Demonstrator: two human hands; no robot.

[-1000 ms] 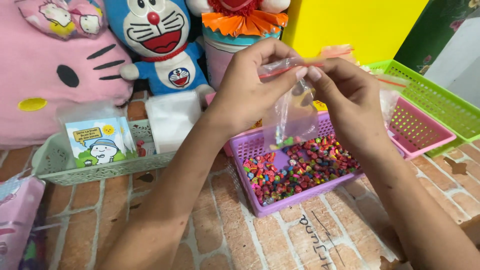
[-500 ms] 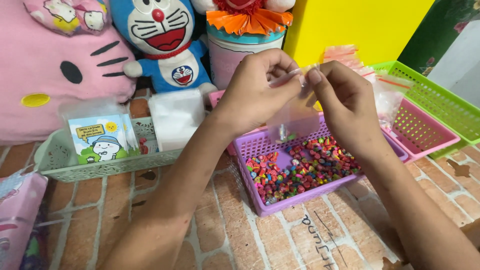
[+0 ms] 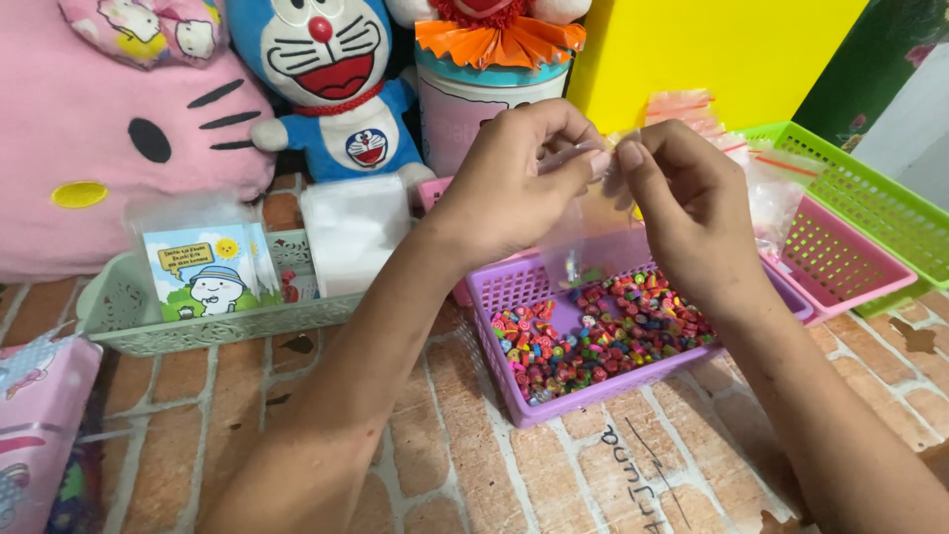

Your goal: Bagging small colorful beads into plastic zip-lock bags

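Fingers of both hands meet at the mouth of a small clear bag (image 3: 591,237). The left hand (image 3: 514,183) pinches the top strip from the nine o'clock side, thumb and forefinger closed on it. The right hand (image 3: 692,213) pinches it from three o'clock, its fingers (image 3: 633,158) pressed tight against the plastic. The bag hangs upright between them, just above the far half of the purple basket (image 3: 593,394), with a few small coloured bits at its bottom. The basket sits on the brick-patterned desk (image 3: 445,455) and holds a spread of coloured beads (image 3: 603,341).

The step in hand looks like working the top edge of the bag between the fingertips; whether the strip is open or pressed shut cannot be told. I judge that whatever comes next needs the bag kept upright and over the basket, with a firm, even pinch along the strip, so that nothing spills.

At two o'clock from the hands lie a pink basket (image 3: 840,262) and a green basket (image 3: 880,198). At nine o'clock lies a grey tray (image 3: 227,331).

Compared with half a second ago, the fingertips of the two hands have closed in and nearly touch. A second ago the bag's mouth showed wider between them.
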